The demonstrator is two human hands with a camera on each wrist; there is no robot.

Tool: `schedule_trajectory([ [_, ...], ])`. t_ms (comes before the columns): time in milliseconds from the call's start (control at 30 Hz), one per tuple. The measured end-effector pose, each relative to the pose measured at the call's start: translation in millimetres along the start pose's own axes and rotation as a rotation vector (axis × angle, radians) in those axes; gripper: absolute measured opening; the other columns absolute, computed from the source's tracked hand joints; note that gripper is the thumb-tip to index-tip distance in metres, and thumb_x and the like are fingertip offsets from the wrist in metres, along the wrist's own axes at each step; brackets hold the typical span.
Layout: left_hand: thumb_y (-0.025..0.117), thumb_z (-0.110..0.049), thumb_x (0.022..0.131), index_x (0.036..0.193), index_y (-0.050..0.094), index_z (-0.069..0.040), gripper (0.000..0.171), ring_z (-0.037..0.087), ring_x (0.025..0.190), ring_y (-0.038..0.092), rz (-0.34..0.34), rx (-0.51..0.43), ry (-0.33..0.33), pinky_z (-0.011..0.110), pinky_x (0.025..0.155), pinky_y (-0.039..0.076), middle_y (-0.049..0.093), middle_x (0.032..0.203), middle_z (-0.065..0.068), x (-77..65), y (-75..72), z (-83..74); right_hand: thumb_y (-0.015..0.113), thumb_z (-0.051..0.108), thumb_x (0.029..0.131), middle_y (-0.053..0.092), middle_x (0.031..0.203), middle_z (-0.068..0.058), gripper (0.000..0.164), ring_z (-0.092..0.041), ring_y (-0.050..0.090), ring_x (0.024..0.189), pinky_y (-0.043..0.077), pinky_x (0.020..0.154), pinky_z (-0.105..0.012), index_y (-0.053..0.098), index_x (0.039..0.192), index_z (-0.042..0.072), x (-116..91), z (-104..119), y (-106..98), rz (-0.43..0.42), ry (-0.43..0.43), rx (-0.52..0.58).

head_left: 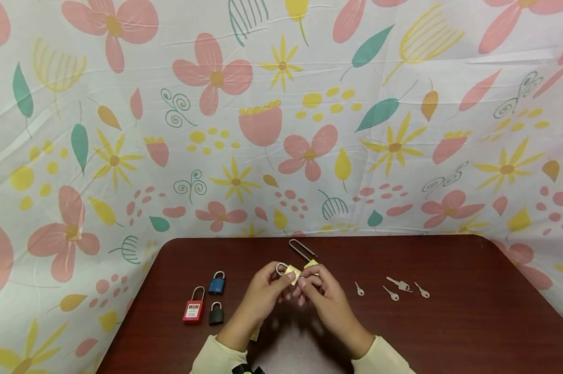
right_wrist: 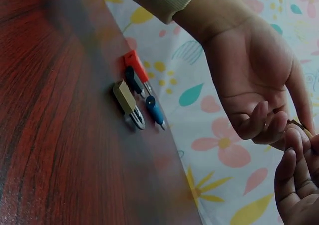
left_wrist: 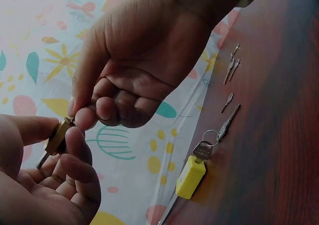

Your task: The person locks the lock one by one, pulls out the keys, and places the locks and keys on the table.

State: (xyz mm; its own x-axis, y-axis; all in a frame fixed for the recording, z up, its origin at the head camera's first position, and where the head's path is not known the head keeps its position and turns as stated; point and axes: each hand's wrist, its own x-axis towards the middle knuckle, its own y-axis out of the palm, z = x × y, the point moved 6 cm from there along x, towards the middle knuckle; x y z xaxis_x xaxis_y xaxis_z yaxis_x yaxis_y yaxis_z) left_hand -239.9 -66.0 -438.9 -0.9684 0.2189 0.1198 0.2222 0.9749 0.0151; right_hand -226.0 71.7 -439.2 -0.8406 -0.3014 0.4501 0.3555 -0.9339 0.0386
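A small brass padlock (head_left: pixel 292 271) with a silver shackle is gripped between the thumb and fingers of my left hand (head_left: pixel 263 295), above the middle of the table. My right hand (head_left: pixel 329 298) meets it at the lower end. There its thumb and forefinger pinch a small key (left_wrist: pixel 71 119), mostly hidden by the fingertips, against the lock body. Just behind the right hand lies a yellow padlock (left_wrist: pixel 190 177) with a long shackle (head_left: pixel 302 249). A key on a ring sticks out of it. Another brass padlock (right_wrist: pixel 124 98) is largely covered by my left forearm in the head view.
On the left of the dark red table (head_left: pixel 473 337) are a red padlock (head_left: pixel 193 311), a blue padlock (head_left: pixel 217 284) and a black padlock (head_left: pixel 215 315). Several loose keys (head_left: pixel 393 296) lie to the right. A flowered cloth (head_left: pixel 281 119) hangs behind the table.
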Motion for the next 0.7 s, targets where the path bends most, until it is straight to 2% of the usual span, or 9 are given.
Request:
schedule_trajectory([
  [167, 0.060, -0.013, 0.094, 0.099, 0.056, 0.001, 0.016, 0.018, 0.060, 0.052, 0.016, -0.026, -0.024, 0.024, 0.052, 0.041, 0.053, 0.079, 0.025, -1.4, 1.8, -4.7, 0.046, -0.002, 0.098, 0.062, 0.079, -0.021, 0.010, -0.031, 0.057, 0.062, 0.052, 0.059, -0.037, 0.044, 0.108, -0.004, 0, 1, 0, 0.006, -0.002, -0.002],
  [400, 0.056, -0.009, 0.096, 0.100, 0.052, 0.007, 0.016, 0.020, 0.065, 0.052, 0.046, -0.047, -0.031, 0.026, 0.058, 0.043, 0.053, 0.078, 0.015, -8.2, 6.3, -22.3, 0.045, -0.004, 0.098, 0.062, 0.078, -0.021, 0.010, -0.032, 0.058, 0.063, 0.052, 0.060, -0.038, 0.043, 0.107, -0.007, 1, 2, 1, 0.029, -0.013, -0.023],
  [633, 0.057, -0.014, 0.096, 0.102, 0.055, 0.001, 0.017, 0.018, 0.066, 0.052, 0.037, -0.054, -0.047, 0.026, 0.058, 0.044, 0.057, 0.078, 0.011, -0.8, 3.0, -1.1, 0.045, -0.005, 0.098, 0.061, 0.078, -0.021, 0.010, -0.031, 0.058, 0.064, 0.052, 0.060, -0.040, 0.042, 0.107, -0.007, 2, 2, 1, 0.033, -0.013, -0.029],
  [700, 0.057, -0.014, 0.096, 0.102, 0.054, 0.001, 0.017, 0.018, 0.067, 0.053, 0.033, -0.051, -0.042, 0.026, 0.058, 0.044, 0.058, 0.077, 0.010, -2.3, 3.9, -4.6, 0.045, -0.005, 0.098, 0.061, 0.078, -0.021, 0.010, -0.031, 0.058, 0.064, 0.052, 0.060, -0.039, 0.042, 0.107, -0.008, 2, 1, 1, 0.034, -0.013, -0.030],
])
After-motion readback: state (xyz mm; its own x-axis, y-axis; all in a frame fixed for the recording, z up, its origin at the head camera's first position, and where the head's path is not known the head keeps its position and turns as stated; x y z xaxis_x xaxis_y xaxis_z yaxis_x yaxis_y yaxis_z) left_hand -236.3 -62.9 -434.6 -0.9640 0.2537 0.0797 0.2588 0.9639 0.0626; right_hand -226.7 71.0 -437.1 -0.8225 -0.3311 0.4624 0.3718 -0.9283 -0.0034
